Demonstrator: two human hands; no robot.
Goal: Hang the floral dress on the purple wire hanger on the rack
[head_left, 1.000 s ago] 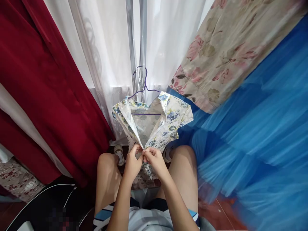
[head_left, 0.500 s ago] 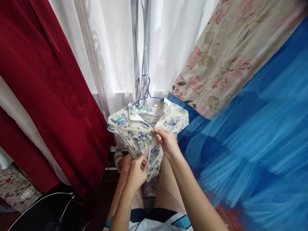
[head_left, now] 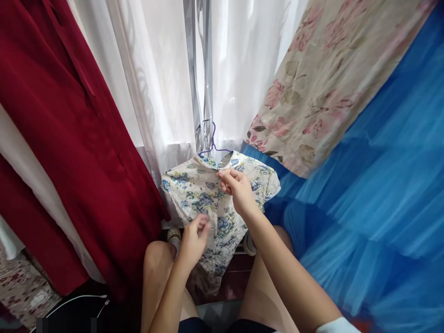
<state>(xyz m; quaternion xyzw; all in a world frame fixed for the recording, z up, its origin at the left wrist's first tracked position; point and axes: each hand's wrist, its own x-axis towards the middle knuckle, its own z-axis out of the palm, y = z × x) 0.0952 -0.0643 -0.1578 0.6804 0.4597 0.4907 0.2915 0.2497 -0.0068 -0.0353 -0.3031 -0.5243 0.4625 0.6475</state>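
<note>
A white dress (head_left: 201,194) with blue and yellow-green flowers hangs upright from a purple hanger (head_left: 214,138) between my knees. Its centre opening is drawn together up to the neckline. My right hand (head_left: 238,188) is closed in a pinch at the top of that opening, where the zipper pull sits mostly hidden by the fingers. Lower down, my left hand (head_left: 194,240) hovers in front of the dress, fingers apart, slightly blurred and holding nothing.
Red curtains (head_left: 86,138) hang on the left, white curtains (head_left: 166,69) ahead. To the right are a beige floral cloth (head_left: 298,106) and blue tulle (head_left: 374,208). A white cable (head_left: 76,298) lies over a dark round surface at lower left. A clog (head_left: 174,235) covers one foot.
My right hand has moved up to the neckline, and the gaping collar has closed. My left hand has let go of the dress's lower opening. The dress hangs straighter.
</note>
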